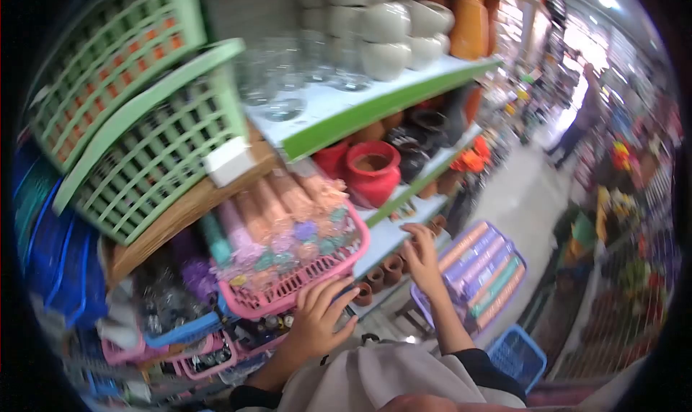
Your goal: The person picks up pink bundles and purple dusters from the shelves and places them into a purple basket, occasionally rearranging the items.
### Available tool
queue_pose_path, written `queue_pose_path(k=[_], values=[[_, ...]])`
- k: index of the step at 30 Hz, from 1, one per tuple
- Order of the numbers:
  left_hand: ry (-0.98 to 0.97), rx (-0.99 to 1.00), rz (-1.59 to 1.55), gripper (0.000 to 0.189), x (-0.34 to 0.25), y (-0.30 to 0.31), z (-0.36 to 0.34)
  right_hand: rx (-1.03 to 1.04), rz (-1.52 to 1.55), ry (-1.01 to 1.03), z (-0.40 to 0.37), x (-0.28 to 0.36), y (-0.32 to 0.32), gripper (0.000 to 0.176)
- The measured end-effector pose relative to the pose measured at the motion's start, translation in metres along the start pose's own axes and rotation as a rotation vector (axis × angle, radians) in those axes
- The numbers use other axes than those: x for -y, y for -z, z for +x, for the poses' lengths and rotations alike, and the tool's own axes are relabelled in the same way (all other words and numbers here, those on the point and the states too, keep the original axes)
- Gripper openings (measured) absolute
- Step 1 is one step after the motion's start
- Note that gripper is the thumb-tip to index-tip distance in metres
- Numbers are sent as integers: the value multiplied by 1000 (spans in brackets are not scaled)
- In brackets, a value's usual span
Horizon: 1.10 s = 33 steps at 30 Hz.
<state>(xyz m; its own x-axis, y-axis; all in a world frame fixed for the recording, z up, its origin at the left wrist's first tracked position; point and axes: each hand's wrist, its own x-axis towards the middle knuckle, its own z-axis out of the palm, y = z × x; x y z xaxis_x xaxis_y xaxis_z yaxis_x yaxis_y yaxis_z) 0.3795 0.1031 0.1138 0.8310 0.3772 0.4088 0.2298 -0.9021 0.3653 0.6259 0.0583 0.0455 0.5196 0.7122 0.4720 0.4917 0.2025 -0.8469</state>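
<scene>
Pink plastic made up the basket [365, 232] just ahead of the left hand [324, 317]; it held wrapped rolls [270, 206] in peach, lilac and teal with frilly ends; the left hand was open, fingers spread apart near the basket's lower rim, though whether they touched it could not be told. The right hand [424, 259] was open too, its fingers loosely bent and apart, well apart from the left; it hovered in front of the shelves [393, 228], beside small clay pots [393, 266].

To the right of the right hand sat a purple basket [524, 268] of more rolls [494, 275]; a blue basket [519, 358] lay beyond the right forearm; farther ahead of both hands, a red pot [373, 174] stood below glass vases [285, 77] and white vases [386, 41]; green baskets [151, 160] leaned up and left of the left hand; a person [585, 113] stood far off in the aisle.
</scene>
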Motion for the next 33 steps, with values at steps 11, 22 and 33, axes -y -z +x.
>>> queue_pose_path(k=[11,22,33], values=[[-158,365,-650,33,-22,-146,17,-334,-241,-560,-198,-30,63,20],[-151,534,-746,27,-42,-296,51,-623,-323,-718,-244,-101,117,16],[-26,488,-590,37,-90,-430,168,-707,-314,-767,-157,-254,169,48]])
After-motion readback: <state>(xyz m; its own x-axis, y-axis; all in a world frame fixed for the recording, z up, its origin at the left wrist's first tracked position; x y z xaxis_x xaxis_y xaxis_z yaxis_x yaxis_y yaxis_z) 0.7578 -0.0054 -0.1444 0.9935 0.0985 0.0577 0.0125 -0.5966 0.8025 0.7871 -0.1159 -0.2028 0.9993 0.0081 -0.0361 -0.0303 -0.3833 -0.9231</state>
